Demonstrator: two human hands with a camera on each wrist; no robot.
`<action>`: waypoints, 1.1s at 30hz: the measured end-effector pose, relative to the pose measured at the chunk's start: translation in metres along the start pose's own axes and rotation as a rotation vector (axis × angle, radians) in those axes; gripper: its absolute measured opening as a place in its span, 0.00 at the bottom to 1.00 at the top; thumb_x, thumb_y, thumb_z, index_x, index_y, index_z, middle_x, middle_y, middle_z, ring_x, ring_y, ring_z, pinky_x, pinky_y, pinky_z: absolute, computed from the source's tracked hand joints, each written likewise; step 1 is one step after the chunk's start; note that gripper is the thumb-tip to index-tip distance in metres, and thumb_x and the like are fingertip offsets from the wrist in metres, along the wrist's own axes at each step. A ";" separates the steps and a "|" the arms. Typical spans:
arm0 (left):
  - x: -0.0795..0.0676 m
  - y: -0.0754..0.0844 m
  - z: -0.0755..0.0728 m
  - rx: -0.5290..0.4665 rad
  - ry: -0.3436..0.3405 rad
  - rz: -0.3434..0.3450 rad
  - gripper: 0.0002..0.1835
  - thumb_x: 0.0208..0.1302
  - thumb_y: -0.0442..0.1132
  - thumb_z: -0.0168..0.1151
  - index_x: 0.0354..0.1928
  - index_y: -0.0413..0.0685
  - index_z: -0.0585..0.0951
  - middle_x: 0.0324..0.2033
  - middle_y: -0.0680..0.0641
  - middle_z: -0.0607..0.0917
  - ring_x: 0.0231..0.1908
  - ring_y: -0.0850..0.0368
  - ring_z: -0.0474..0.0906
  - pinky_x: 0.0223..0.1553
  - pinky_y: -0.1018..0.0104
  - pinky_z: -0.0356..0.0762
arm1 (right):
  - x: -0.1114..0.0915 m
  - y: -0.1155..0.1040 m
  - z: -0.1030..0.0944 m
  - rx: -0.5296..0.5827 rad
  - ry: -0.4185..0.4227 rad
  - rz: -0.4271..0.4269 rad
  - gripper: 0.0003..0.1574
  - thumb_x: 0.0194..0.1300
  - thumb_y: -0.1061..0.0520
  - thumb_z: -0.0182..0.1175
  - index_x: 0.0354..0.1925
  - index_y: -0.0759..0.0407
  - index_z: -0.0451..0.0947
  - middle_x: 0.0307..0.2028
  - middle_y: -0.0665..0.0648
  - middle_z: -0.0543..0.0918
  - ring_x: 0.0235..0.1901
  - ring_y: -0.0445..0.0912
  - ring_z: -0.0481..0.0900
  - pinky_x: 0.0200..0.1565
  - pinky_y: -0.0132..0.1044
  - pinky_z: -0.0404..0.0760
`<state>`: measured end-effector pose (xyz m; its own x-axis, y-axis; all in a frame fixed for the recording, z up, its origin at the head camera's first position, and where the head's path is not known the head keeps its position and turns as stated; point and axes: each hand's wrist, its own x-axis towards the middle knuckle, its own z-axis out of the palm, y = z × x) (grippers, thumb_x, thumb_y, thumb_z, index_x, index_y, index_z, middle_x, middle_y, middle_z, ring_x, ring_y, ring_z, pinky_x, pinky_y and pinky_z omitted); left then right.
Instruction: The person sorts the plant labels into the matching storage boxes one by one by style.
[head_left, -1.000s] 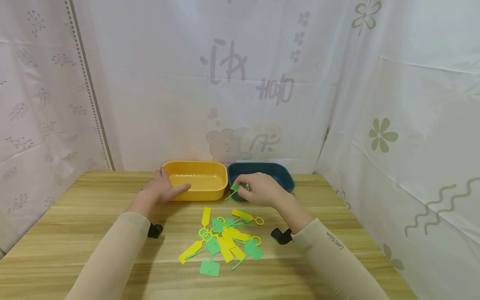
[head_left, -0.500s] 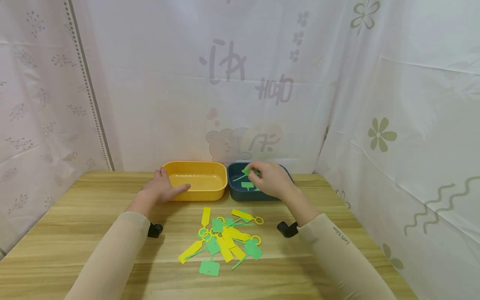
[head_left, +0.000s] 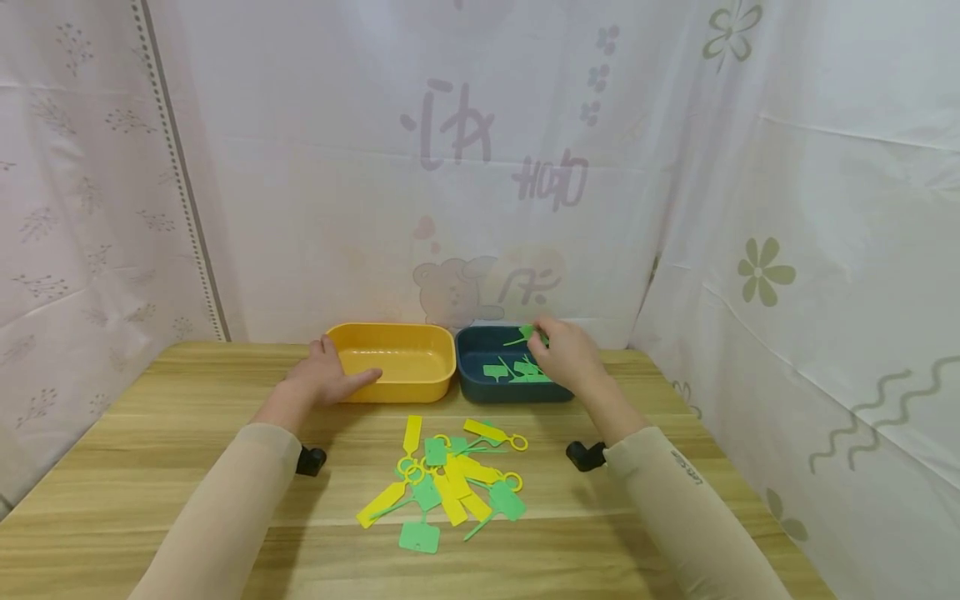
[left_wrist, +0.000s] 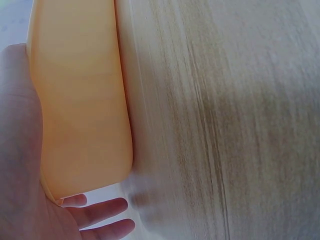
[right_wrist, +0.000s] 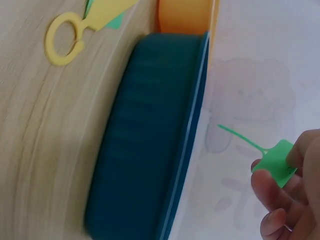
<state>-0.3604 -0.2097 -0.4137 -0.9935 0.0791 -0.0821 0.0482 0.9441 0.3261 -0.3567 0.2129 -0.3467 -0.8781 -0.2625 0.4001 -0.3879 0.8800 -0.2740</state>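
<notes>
My right hand [head_left: 572, 358] pinches a green plastic tag [right_wrist: 276, 161] by its flat plate, and the thin tail sticks out. The hand is above the far right part of the dark blue bin [head_left: 513, 392], where several green tags [head_left: 495, 372] lie. On the near left corner of the yellow bin [head_left: 408, 390] rests my left hand [head_left: 317, 377], its thumb along the front side and fingers extended around the end. Between my arms lies a mixed pile of yellow ring tags [head_left: 456, 477] and green tags [head_left: 507, 500] on the table.
The two bins stand side by side at the back of the wooden table [head_left: 202, 417]. A patterned curtain [head_left: 315, 208] hangs directly behind it and along the sides. Black camera mounts [head_left: 585, 456] sit at my wrists.
My right hand has moved from the front left of the dark blue bin to above its far right part, still pinching the green tag. The left hand stays on the yellow bin.
</notes>
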 end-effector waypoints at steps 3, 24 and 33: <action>0.000 0.001 0.000 0.001 0.002 0.002 0.79 0.67 0.88 0.44 0.82 0.18 0.33 0.82 0.16 0.44 0.68 0.16 0.72 0.69 0.28 0.75 | 0.000 0.009 0.003 -0.008 -0.028 0.051 0.23 0.83 0.52 0.53 0.65 0.60 0.82 0.58 0.62 0.90 0.48 0.57 0.87 0.56 0.56 0.87; 0.006 -0.002 0.003 -0.003 -0.011 -0.015 0.80 0.65 0.91 0.41 0.82 0.20 0.30 0.83 0.17 0.41 0.70 0.15 0.70 0.70 0.26 0.73 | -0.006 0.008 0.009 -0.011 -0.133 0.074 0.28 0.82 0.48 0.57 0.71 0.61 0.79 0.65 0.63 0.86 0.65 0.61 0.84 0.66 0.60 0.82; 0.006 -0.003 0.004 -0.005 -0.012 -0.010 0.80 0.65 0.90 0.41 0.82 0.20 0.30 0.83 0.18 0.41 0.69 0.15 0.71 0.70 0.26 0.73 | -0.011 -0.018 0.015 -0.018 -0.194 0.037 0.27 0.83 0.46 0.57 0.71 0.55 0.79 0.66 0.58 0.85 0.62 0.57 0.86 0.62 0.57 0.85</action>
<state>-0.3657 -0.2108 -0.4190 -0.9926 0.0737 -0.0966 0.0380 0.9433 0.3297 -0.3444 0.1937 -0.3590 -0.9300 -0.2995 0.2130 -0.3506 0.8970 -0.2691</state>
